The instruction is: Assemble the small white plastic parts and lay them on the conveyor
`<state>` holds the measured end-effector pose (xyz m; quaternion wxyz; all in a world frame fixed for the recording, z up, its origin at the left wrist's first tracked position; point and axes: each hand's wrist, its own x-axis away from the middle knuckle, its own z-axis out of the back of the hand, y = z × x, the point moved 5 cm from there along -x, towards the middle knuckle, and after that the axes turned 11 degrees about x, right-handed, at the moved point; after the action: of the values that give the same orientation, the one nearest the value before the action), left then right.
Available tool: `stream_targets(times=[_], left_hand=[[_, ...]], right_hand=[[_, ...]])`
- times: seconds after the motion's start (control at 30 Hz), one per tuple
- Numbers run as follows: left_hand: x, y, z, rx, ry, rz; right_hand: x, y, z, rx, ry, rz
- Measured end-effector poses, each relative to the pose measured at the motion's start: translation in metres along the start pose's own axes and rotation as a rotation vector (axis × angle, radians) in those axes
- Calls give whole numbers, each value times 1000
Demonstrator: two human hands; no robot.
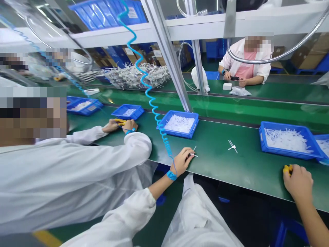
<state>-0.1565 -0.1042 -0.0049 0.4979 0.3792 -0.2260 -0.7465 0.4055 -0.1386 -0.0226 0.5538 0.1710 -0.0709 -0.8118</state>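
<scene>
My left hand (181, 160), with a blue strap (171, 175) at its wrist, rests at the near edge of the green table. Its fingers are closed on a small white plastic piece (195, 155) with thin prongs; a dark bit shows at the fingertips. Farther right, my right hand (299, 181) is wrapped round a yellow-handled tool (287, 169), its working end hidden. Between the hands lies a branching white plastic piece (232, 147), touched by neither. A blue tray (264, 144) of thin white pieces stands beyond my right hand, another blue tray (190, 134) beyond my left.
A coiled blue cord (147, 85) hangs down to my left wrist. Close on my left, a co-worker's hands (130, 126) hold a yellow tool. Another person (246, 65) sits across the line. A metal post (168, 51) rises behind the trays.
</scene>
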Motion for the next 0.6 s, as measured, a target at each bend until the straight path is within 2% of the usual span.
stream_targets(times=[0.37,0.6], left_hand=[[4,-20,-2,76,45,48],[0,-6,0,77,36,-59]], right_hand=[[-1,-1,0,-8,-2,-9],[-1,-2,2,-14,-6,-12]])
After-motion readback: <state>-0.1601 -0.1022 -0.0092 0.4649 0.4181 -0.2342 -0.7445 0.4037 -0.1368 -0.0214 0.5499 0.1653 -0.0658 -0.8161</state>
